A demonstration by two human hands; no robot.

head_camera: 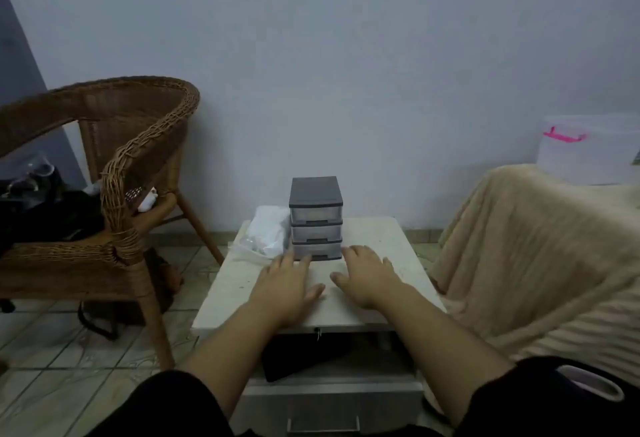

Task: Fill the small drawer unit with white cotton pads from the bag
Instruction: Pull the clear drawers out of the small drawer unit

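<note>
Small drawer unit sits at the far middle of the white table, three clear drawers stacked under a dark grey top, and all three look pushed in. Just beside it on the left, touching or nearly so, is the clear plastic bag with the white cotton pads bunched inside; how its opening faces is hard to make out.

Both hands are out front and flat. Left hand is palm down, fingers spread, holding nothing, fingertips close to the bottom drawer's front. Right hand the same, splayed and empty, its fingertips near the unit's lower right corner. I can't tell if either hand actually touches the unit.

So nothing is filled yet, by the look of it; a drawer needs opening first.

Now the risks. That unit looks light and tall for its footprint, so tugging a drawer without steadying the body could drag the whole stack forward or tip it. Pull too hard and the drawer may come right out. The bag lies near the table's left edge, so a careless grab could knock it off, and loose pads could spill towards the tiled floor beside the wicker chair.
</note>
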